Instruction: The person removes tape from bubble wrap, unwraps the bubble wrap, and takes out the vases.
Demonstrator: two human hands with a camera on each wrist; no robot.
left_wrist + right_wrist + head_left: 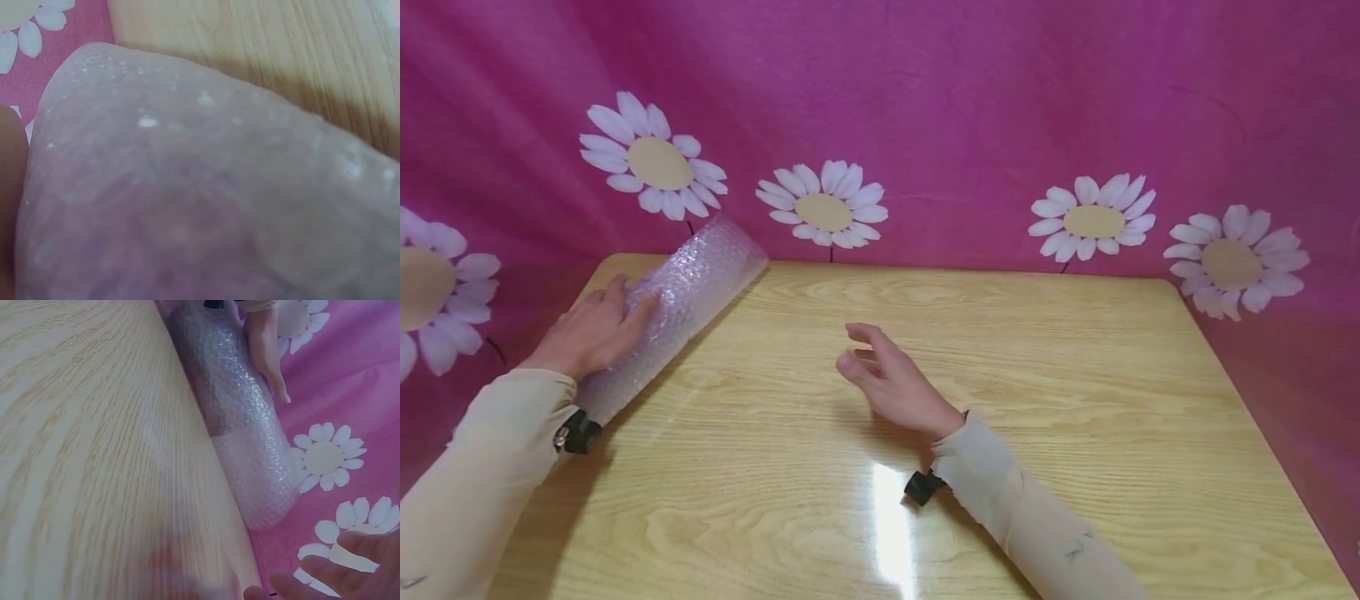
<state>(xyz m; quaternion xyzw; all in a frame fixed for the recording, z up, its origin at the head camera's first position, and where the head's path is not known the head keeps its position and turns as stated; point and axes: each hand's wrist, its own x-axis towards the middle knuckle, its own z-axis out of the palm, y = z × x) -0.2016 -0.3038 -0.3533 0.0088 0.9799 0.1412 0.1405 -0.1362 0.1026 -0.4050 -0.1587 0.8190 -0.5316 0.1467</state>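
Note:
A roll of clear bubble wrap (696, 279) lies slantwise along the left side of the wooden table (775, 483). My left hand (597, 329) rests on its outer side, fingers extended along the plastic. In the right wrist view those fingers (267, 359) look straight against the roll (250, 444). The bubble wrap (187, 181) fills most of the left wrist view, close and blurred. Over the middle of the table hovers my right hand (898, 383), holding nothing, its fingers loosely bent and thumb apart.
A pink cloth (940, 108) printed with white daisies hangs behind the table and along both sides. The roll's far end reaches the table's back left corner. Each wrist carries a small dark camera, the right one (919, 487) hanging under the sleeve.

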